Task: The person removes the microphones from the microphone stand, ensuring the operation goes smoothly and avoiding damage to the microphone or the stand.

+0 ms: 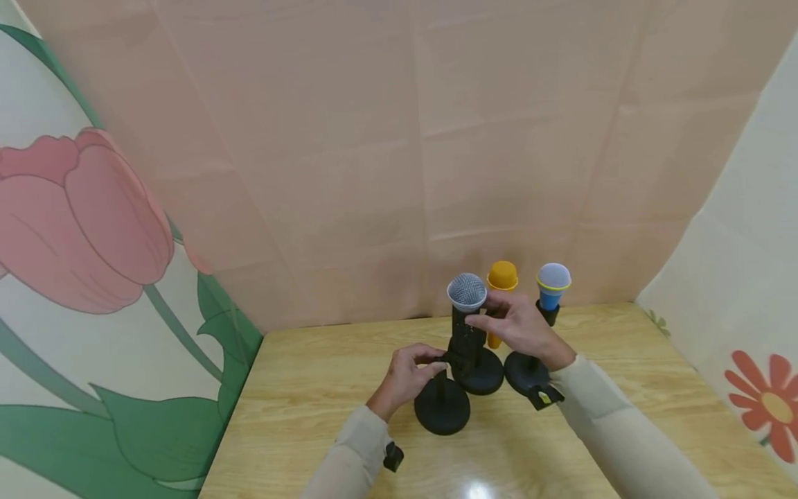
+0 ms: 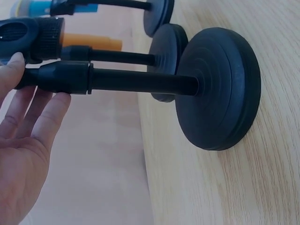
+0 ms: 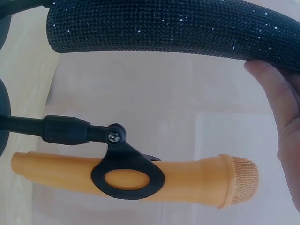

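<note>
A black sparkly microphone (image 1: 467,326) with a silver mesh head stands nearly upright at a black round-based microphone stand (image 1: 442,410). My right hand (image 1: 525,328) holds the microphone just below its head; in the right wrist view its thumb (image 3: 269,86) lies against the glittery body. With thumb and fingers, my left hand (image 1: 408,378) grips the upper part of the stand, by its clip. The stand's round base (image 2: 220,89) rests on the table. How far the microphone sits in the clip is partly hidden.
Close behind, an orange microphone (image 3: 197,180) sits in the clip (image 3: 126,183) of another black stand. A blue microphone (image 1: 551,298) with a pale head is on a stand (image 1: 524,371) to the right. All stand on a wooden table (image 1: 312,388) before a pink backdrop (image 1: 337,208).
</note>
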